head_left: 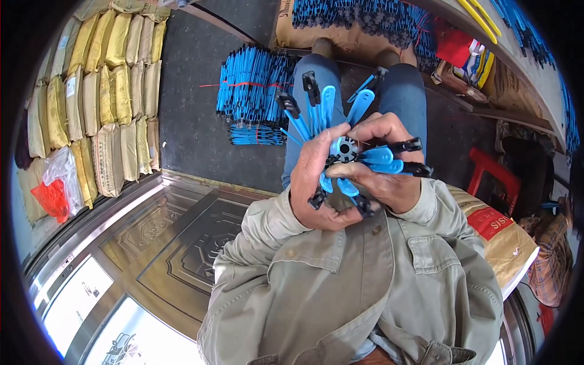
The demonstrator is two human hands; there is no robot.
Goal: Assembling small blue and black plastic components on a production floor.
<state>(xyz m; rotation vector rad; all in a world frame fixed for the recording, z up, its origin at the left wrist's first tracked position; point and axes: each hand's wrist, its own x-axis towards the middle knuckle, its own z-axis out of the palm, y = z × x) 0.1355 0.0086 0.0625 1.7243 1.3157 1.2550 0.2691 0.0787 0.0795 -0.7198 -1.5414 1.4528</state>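
In front of my chest I hold a round grey and black slotted hub (344, 149), with several flat blue arms (360, 106) fanning out around it. Black clip-like ends (311, 88) sit at the tips of many arms. My left hand (311, 182) is closed around the hub's left side, its thumb along the upper edge. From the right, my right hand (392, 185) grips the same piece, fingers above the hub and thumb just below it. Some arms poke out between the fingers of my right hand, and others hang below the hub. My palms hide part of the assembly.
Tied bundles of blue rods (252, 85) lie on the dark floor beyond my left knee. More blue rods (359, 15) are piled at the far side. Wrapped packages (94, 91) are stacked at left. A shelf (517, 67), a red stool (494, 176) and a brown paper sack (496, 237) stand at right.
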